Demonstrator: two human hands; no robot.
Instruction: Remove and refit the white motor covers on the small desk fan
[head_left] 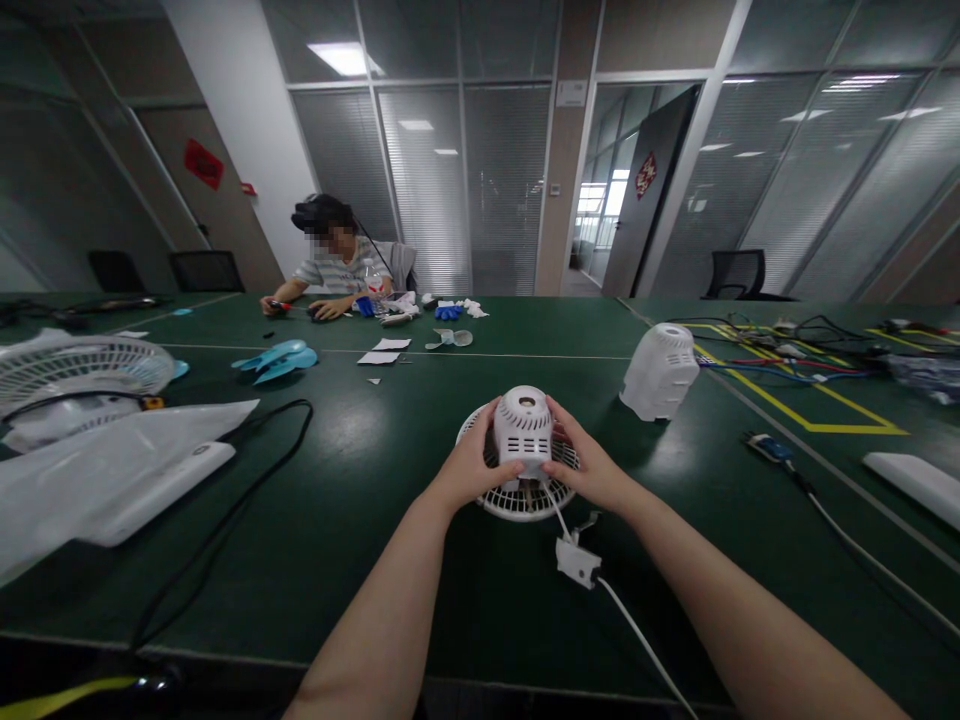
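Observation:
In the head view, a white fan motor housing (524, 425) with slotted vents stands on a round white fan grille (517, 508) lying on the table. My left hand (478, 462) wraps round the housing's left side, thumb across its lower front. From the other side my right hand (586, 462) grips it the same way, so the two thumbs nearly meet. A white cord runs from the housing's base to a small white switch box (577, 562) near my right wrist, then on to the table's front edge. My hands partly cover the grille.
A second white housing (661, 372) stands to the right, near cables and yellow tape (855, 428). Leftward lie blue fan blades (279, 358), a large white grille (90, 365), plastic wrap (112, 460) and a black cable (247, 490). A co-worker (341, 262) sits across the table.

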